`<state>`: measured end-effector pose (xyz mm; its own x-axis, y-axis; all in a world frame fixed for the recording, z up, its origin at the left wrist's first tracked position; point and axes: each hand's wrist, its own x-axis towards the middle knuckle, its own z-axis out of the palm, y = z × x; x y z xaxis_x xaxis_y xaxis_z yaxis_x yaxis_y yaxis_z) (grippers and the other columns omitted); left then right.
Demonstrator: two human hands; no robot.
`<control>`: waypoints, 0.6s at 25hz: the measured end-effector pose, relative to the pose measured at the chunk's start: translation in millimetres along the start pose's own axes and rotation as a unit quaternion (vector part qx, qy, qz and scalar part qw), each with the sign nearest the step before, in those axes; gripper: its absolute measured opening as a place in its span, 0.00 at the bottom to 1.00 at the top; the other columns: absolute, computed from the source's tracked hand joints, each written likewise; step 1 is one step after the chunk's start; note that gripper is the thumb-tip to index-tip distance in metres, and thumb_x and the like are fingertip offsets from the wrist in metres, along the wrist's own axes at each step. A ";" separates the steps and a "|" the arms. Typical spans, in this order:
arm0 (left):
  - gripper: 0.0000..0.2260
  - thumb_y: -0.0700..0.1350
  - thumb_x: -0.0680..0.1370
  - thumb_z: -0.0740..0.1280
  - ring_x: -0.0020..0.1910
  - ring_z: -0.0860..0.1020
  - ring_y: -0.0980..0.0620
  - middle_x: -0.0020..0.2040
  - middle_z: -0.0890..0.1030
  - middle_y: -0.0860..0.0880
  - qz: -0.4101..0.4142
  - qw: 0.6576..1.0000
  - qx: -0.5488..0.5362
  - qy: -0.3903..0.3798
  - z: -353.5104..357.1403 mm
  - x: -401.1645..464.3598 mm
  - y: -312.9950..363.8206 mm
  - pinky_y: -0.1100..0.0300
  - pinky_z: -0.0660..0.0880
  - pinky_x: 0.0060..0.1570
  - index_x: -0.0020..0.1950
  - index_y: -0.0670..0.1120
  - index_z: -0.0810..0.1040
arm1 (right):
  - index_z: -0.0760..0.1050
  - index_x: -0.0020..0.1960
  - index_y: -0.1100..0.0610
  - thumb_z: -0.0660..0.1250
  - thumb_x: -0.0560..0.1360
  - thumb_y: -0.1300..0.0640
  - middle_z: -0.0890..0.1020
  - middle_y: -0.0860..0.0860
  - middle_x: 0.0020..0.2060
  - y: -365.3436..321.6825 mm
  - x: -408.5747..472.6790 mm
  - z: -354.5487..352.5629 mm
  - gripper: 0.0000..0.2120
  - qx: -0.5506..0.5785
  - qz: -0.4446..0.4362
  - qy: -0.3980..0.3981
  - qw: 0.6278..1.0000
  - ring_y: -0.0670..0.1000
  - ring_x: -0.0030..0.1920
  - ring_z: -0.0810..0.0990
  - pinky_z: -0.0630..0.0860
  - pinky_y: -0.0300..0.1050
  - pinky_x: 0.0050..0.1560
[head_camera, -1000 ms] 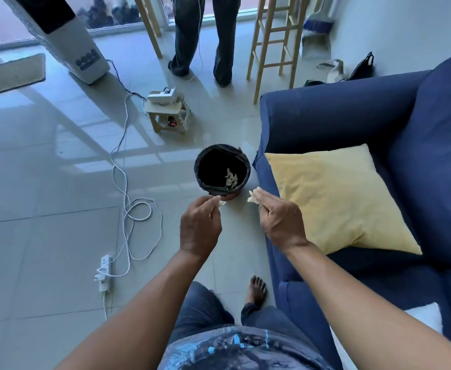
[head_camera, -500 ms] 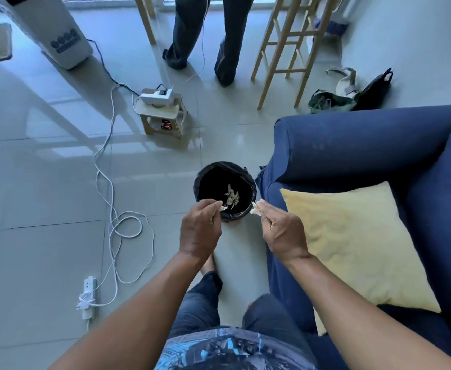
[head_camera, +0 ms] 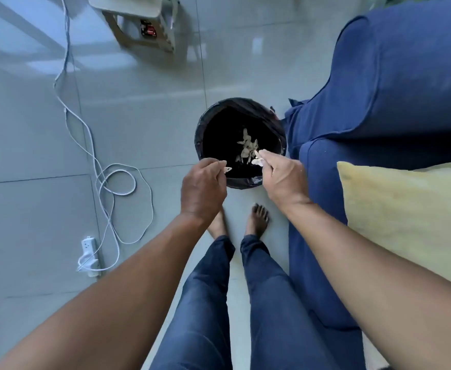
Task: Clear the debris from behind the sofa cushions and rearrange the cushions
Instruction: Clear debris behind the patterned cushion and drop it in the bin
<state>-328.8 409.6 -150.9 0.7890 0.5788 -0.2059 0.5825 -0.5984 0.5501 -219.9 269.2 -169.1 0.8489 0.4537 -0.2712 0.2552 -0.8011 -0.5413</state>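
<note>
Both hands are over the near rim of the bin (head_camera: 201,134), which sits on the floor tiles (head_camera: 144,108) right next to the blue sofa (head_camera: 395,76). The left hand (head_camera: 202,189) pinches a small pale scrap (head_camera: 227,170) between curled fingers, and the right hand (head_camera: 282,180) is curled round a few more pale bits (head_camera: 257,158). Same kind of debris (head_camera: 245,148) is lying down in the black liner. A yellow cushion (head_camera: 406,209) rests on the sofa seat, off to the right. A white cable (head_camera: 104,166) loops across the floor on the left.
</note>
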 end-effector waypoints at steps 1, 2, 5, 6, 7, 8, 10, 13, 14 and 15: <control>0.09 0.41 0.79 0.67 0.47 0.83 0.47 0.52 0.85 0.49 -0.006 1.000 0.004 -0.007 16.9 11.3 -9.9 0.56 0.78 0.49 0.54 0.45 0.86 | 0.82 0.58 0.54 0.64 0.77 0.60 0.87 0.55 0.49 9.6 17.0 18.0 0.12 -0.006 0.009 -0.015 1.000 0.62 0.49 0.84 0.82 0.55 0.46; 0.09 0.41 0.79 0.66 0.47 0.83 0.47 0.52 0.85 0.49 -0.008 1.000 0.009 -0.012 34.0 21.7 -19.4 0.57 0.77 0.50 0.55 0.45 0.86 | 0.81 0.57 0.55 0.63 0.78 0.60 0.86 0.56 0.49 20.4 32.8 35.9 0.12 -0.010 0.016 -0.030 0.999 0.63 0.49 0.83 0.81 0.55 0.47; 0.11 0.41 0.80 0.65 0.49 0.83 0.49 0.52 0.85 0.49 -0.022 0.999 0.013 -0.028 83.2 49.8 -47.0 0.62 0.74 0.52 0.56 0.45 0.85 | 0.80 0.59 0.56 0.61 0.79 0.58 0.86 0.58 0.51 49.5 71.8 83.1 0.12 -0.048 0.050 -0.083 0.994 0.63 0.51 0.82 0.80 0.54 0.53; 0.11 0.41 0.80 0.65 0.49 0.82 0.49 0.52 0.85 0.49 -0.029 0.999 0.009 -0.031 99.1 58.2 -54.5 0.63 0.73 0.52 0.56 0.45 0.85 | 0.79 0.60 0.55 0.61 0.79 0.57 0.85 0.57 0.52 58.0 83.1 95.0 0.13 -0.065 0.063 -0.100 0.991 0.63 0.52 0.82 0.80 0.52 0.54; 0.11 0.41 0.80 0.64 0.49 0.82 0.49 0.53 0.85 0.49 -0.032 0.999 0.004 -0.035 107.6 64.5 -57.1 0.64 0.73 0.52 0.56 0.45 0.85 | 0.78 0.62 0.53 0.61 0.79 0.56 0.85 0.57 0.53 62.4 90.0 98.8 0.13 -0.075 0.072 -0.110 0.988 0.62 0.54 0.81 0.79 0.51 0.55; 0.12 0.41 0.80 0.64 0.50 0.82 0.49 0.53 0.84 0.49 -0.032 0.999 0.002 -0.039 112.1 69.2 -57.5 0.64 0.73 0.52 0.57 0.45 0.85 | 0.77 0.63 0.53 0.62 0.79 0.56 0.84 0.57 0.54 65.1 93.5 99.7 0.13 -0.082 0.078 -0.116 0.987 0.62 0.55 0.81 0.79 0.52 0.56; 0.12 0.41 0.80 0.63 0.51 0.82 0.49 0.54 0.84 0.49 -0.043 0.998 0.000 -0.043 125.6 80.5 -59.2 0.62 0.74 0.54 0.58 0.45 0.85 | 0.76 0.62 0.53 0.62 0.79 0.57 0.85 0.57 0.51 73.6 98.0 101.2 0.13 -0.083 0.081 -0.108 0.987 0.62 0.53 0.81 0.79 0.53 0.54; 0.13 0.40 0.79 0.64 0.56 0.81 0.49 0.58 0.84 0.48 -0.061 0.995 -0.013 -0.080 132.6 86.6 -57.0 0.62 0.73 0.61 0.61 0.44 0.83 | 0.77 0.62 0.56 0.62 0.79 0.59 0.85 0.57 0.46 76.5 81.2 88.4 0.13 -0.049 0.062 -0.088 0.993 0.62 0.49 0.81 0.79 0.54 0.53; 0.15 0.40 0.79 0.64 0.60 0.80 0.49 0.61 0.83 0.48 -0.068 0.993 -0.015 -0.099 131.6 88.5 -55.9 0.62 0.71 0.65 0.64 0.44 0.82 | 0.78 0.63 0.56 0.63 0.79 0.59 0.86 0.56 0.47 75.7 76.7 82.1 0.14 -0.034 0.059 -0.079 0.995 0.62 0.49 0.81 0.79 0.53 0.54; 0.17 0.39 0.78 0.65 0.64 0.78 0.50 0.64 0.81 0.48 -0.075 0.990 -0.014 -0.117 129.6 88.8 -55.3 0.63 0.68 0.67 0.66 0.44 0.80 | 0.77 0.65 0.55 0.63 0.79 0.59 0.86 0.56 0.49 74.6 72.4 76.3 0.15 -0.024 0.060 -0.070 0.995 0.61 0.50 0.82 0.79 0.53 0.55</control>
<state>-265.7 422.3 -304.5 0.7198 0.5139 -0.4666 0.6933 -0.4987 0.5202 -174.6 272.1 -289.8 0.8022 0.4009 -0.4424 0.1798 -0.8689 -0.4612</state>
